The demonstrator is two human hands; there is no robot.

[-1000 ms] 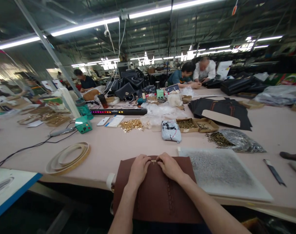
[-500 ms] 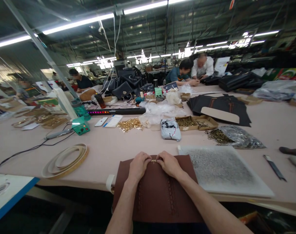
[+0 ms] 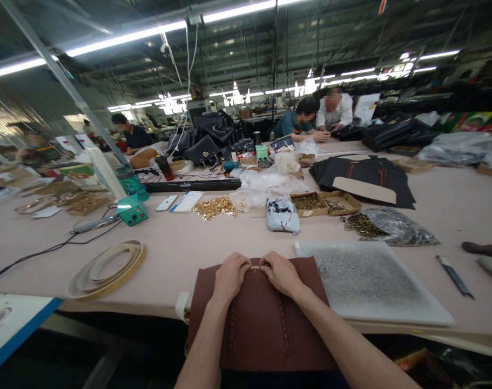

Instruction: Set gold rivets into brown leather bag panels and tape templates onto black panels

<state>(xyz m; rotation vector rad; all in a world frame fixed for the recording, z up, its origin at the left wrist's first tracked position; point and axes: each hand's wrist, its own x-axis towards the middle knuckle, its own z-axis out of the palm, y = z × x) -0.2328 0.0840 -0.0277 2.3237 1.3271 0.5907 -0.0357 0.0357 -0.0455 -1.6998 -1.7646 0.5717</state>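
Note:
A brown leather panel (image 3: 256, 319) with two braided, stitched strips rests at the table's front edge, its lower part hanging toward me. Near its top edge sits a small gold dragonfly-shaped ornament (image 3: 255, 267). My left hand (image 3: 233, 274) pinches the ornament's left wing between thumb and fingers. From the other side my right hand (image 3: 281, 274) pinches the right wing the same way. Both forearms lie over the panel. Whether the ornament is fixed into the leather cannot be made out.
A white slab (image 3: 371, 281) lies right of the panel, with a cutter blade (image 3: 455, 276) beyond it. Gold pieces (image 3: 216, 207) are heaped ahead, near boxes of brass hardware (image 3: 308, 202). At left are a coiled strip (image 3: 108, 270) and a green soldering unit (image 3: 132, 210). Co-workers sit further back.
Both hands keep the same pinch on the dragonfly ornament, and the panel stays put. The view has shifted very slightly; the coloured lights on the black bar at the back no longer show.

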